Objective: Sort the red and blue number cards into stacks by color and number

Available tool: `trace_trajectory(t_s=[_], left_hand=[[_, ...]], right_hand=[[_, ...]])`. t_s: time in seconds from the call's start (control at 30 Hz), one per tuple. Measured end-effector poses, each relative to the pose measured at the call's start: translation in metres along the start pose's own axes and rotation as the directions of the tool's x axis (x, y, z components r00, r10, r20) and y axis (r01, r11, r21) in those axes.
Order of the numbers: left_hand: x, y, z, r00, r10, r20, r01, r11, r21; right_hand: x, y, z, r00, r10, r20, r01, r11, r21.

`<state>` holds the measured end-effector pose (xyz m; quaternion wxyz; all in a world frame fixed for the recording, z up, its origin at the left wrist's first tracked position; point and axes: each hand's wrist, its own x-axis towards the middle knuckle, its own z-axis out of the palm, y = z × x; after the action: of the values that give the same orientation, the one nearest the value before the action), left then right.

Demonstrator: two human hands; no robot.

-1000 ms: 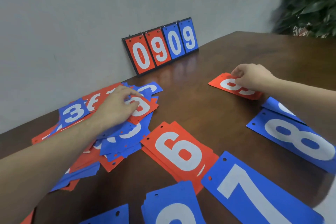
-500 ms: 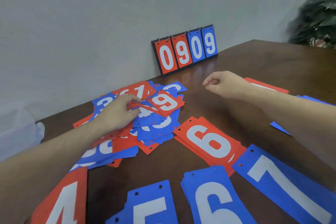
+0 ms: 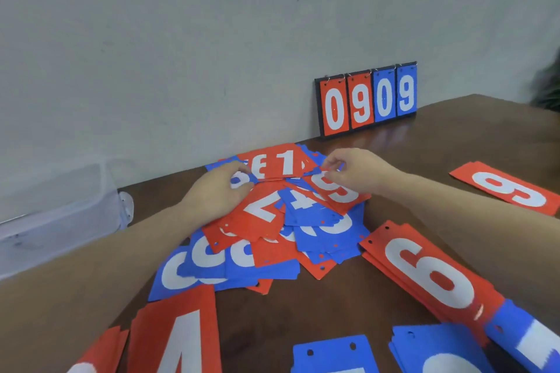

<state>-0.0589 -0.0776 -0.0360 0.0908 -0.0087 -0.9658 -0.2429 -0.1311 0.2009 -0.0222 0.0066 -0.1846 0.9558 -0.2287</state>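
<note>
A dark wooden table (image 3: 439, 136) is seen from above and behind two bare forearms, with a grey wall (image 3: 212, 39) behind it. A jumbled pile of red and blue number cards (image 3: 281, 221) is spread across the middle of the table.

The left hand (image 3: 216, 191) is laid on the far left part of the pile, fingers curled down onto a blue card (image 3: 239, 180) at the pile's upper edge; whether that card is gripped or only pressed cannot be told. The right hand (image 3: 357, 172) is held over the far right part of the pile, and the top edge of a red 9 card (image 3: 339, 191) is pinched between its thumb and bent fingers. A red 7 card (image 3: 260, 209) and a blue 4 card (image 3: 303, 203) are seen lying between the two hands.

Sorted stacks are arranged around the pile: a red 6 stack (image 3: 430, 275) just to the right, a red 9 stack (image 3: 512, 188) well apart at the far right, a red 4 stack (image 3: 178, 336) at the near left, and blue stacks (image 3: 333, 354) along the near edge, their numbers cut off.

A small flip scoreboard (image 3: 366, 100) reading 0909 is stood against the wall. A clear plastic box (image 3: 60, 215) is seen at the left edge.
</note>
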Motion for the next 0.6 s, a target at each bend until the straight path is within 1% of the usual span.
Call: trace_trajectory(t_s=[0.07, 0.13, 0.23, 0.3, 0.37, 0.5, 0.6], left_hand=[[0.017, 0.009, 0.007, 0.999, 0.03, -0.011, -0.031, 0.999, -0.014], [0.033, 0.017, 0.017, 0.997, 0.073, 0.011, -0.073, 0.997, -0.001], [0.056, 0.027, 0.034, 0.981, 0.15, 0.122, -0.158, 0.985, 0.063], [0.066, 0.031, 0.043, 0.965, 0.149, 0.217, -0.179, 0.976, 0.124], [0.07, 0.033, 0.048, 0.951, 0.157, 0.267, -0.209, 0.961, 0.183], [0.062, 0.034, 0.045, 0.942, 0.262, 0.21, -0.314, 0.909, 0.275], [0.051, 0.037, 0.039, 0.927, 0.303, 0.221, -0.358, 0.888, 0.288]], right_hand=[[0.007, 0.003, 0.005, 0.998, 0.035, 0.046, -0.031, 0.997, -0.071], [0.006, 0.007, 0.008, 0.993, 0.072, 0.096, -0.056, 0.987, -0.153], [-0.002, 0.014, 0.01, 0.98, 0.117, 0.162, -0.078, 0.97, -0.229], [-0.007, 0.02, 0.008, 0.977, 0.142, 0.161, -0.108, 0.973, -0.204], [-0.01, 0.025, 0.004, 0.976, 0.168, 0.14, -0.145, 0.975, -0.166], [-0.017, 0.029, 0.0, 0.961, 0.258, 0.098, -0.25, 0.964, -0.093], [-0.025, 0.032, -0.005, 0.952, 0.299, 0.062, -0.299, 0.954, -0.009]])
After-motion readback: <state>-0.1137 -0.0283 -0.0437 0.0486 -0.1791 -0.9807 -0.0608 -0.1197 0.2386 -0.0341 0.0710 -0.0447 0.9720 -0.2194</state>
